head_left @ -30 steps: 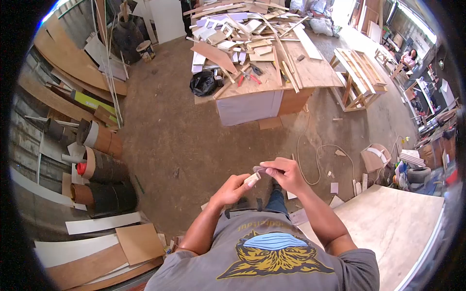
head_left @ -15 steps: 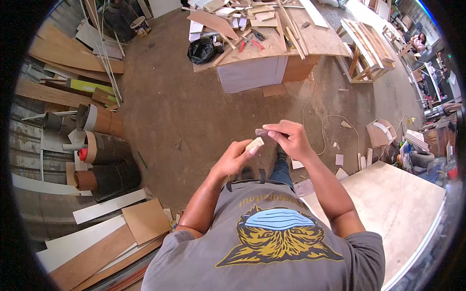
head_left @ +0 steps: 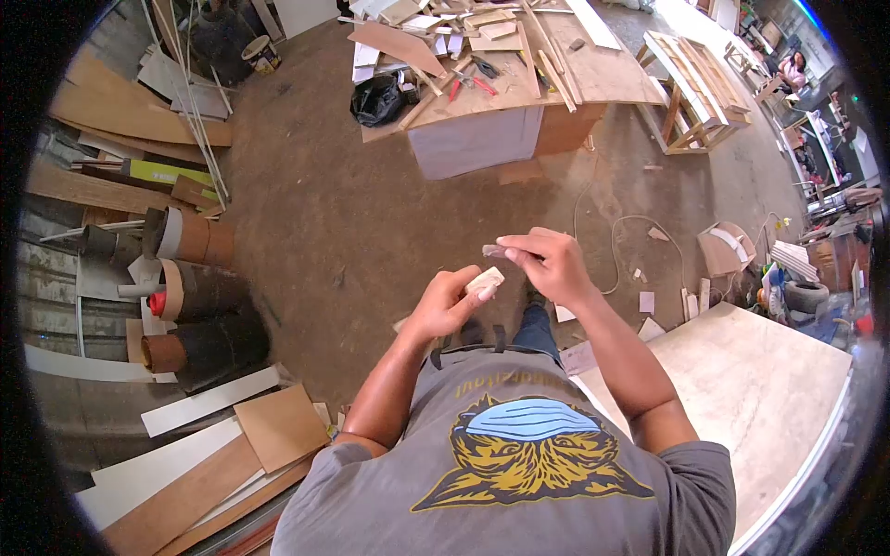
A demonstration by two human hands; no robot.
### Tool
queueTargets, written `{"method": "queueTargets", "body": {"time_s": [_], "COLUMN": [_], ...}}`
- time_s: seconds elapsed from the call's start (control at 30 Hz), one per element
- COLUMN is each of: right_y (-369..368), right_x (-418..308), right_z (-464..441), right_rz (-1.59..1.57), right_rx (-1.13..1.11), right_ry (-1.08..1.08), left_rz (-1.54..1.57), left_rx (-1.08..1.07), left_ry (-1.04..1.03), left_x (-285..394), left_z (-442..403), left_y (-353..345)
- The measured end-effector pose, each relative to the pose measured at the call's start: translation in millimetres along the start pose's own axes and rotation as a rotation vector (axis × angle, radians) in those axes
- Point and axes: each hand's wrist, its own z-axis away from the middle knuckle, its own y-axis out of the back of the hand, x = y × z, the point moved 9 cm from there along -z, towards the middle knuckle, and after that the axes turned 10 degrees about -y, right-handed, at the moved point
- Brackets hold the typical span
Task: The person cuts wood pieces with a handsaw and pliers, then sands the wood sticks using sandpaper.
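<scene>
My left hand (head_left: 450, 301) is closed around a small pale block (head_left: 485, 281), which looks like wood, its end poking out past my thumb. Just above and to the right, my right hand (head_left: 547, 263) pinches a small, thin, greyish-brown flat piece (head_left: 495, 251) between thumb and fingers. What that piece is made of I cannot make out. A narrow gap separates the piece from the block. Both hands are held in front of my waist, over the brown floor (head_left: 371, 232).
Ahead stands a workbench (head_left: 621, 79) with wood offcuts and red-handled pliers (head_left: 473, 85). Rolled sheets (head_left: 218, 292) and boards (head_left: 278, 426) lie to the left. A large pale panel (head_left: 732, 398) is at the right, near a cable (head_left: 640, 220). A person (head_left: 793, 72) sits far back.
The camera view has shifted slightly. My right hand's thin piece has moved a little left, and the block in my left hand is tilted slightly differently. Both grips stay closed.
</scene>
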Motion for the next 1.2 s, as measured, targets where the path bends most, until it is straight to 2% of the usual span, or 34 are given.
{"method": "queueTargets", "body": {"time_s": [0.1, 0.2, 0.3, 0.4, 0.5, 0.6, 0.63, 0.7, 0.83, 0.93, 0.97, 1.07, 1.2], "right_y": [8, 13, 1, 14, 26, 11, 11, 17, 14, -3, 2, 14, -20], "right_x": [4, -27, -32, -17, -24, -57, -49, -39, -59, -36, -22, -12, -37], "right_z": [2, 6, 12, 6, 5, 10, 6, 1, -1, -1, -4, -8, -8], "right_rz": [-0.034, -0.049, -0.023, 0.201, 0.116, 0.202, 0.223, 0.258, 0.190, 0.180, 0.222, 0.163, 0.026], "right_rx": [0.011, 0.057, -0.019, 0.077, 0.089, -0.031, -0.024, -0.006, -0.043, -0.072, -0.048, 0.037, -0.104], "right_ry": [-0.036, -0.047, 0.044, 0.076, 0.097, 0.289, 0.292, 0.244, 0.281, 0.265, 0.163, 0.107, 0.154], "left_rz": [-0.127, -0.097, -0.334, -0.455, -0.294, -0.352, -0.399, -0.488, -0.373, -0.326, -0.331, -0.306, -0.221], "left_rx": [0.037, 0.178, 0.162, 0.149, 0.220, 0.167, 0.163, 0.155, 0.222, 0.248, 0.260, 0.339, 0.370], "left_ry": [-0.095, -0.052, -0.106, -0.025, -0.017, 0.069, 0.073, 0.089, 0.016, -0.033, -0.030, -0.036, -0.043], "left_x": [1, 14, 11, 12, 11, 6, 10, 19, 10, 7, 9, 11, -10], "left_z": [-5, -12, -13, -8, -6, -9, -11, -11, -3, -3, -2, -1, 7], "left_y": [2, 4, 1, -1, -1, 1, 2, 4, 4, 5, 5, 11, 15]}}
